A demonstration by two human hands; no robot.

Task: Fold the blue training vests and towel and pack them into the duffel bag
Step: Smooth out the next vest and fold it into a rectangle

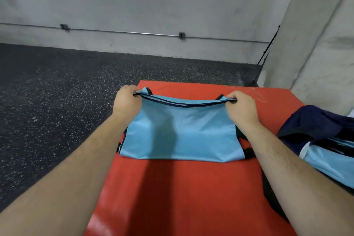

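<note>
Two corners of the blue training vest (180, 132), pinched in your left hand (127, 99) and right hand (242, 105), at the red mat's (191, 188) middle.
Uneven pull could slide the layers askew.

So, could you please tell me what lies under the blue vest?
The red mat shows around the blue vest, so it rests on that; anything else beneath its cloth is hidden.
</note>
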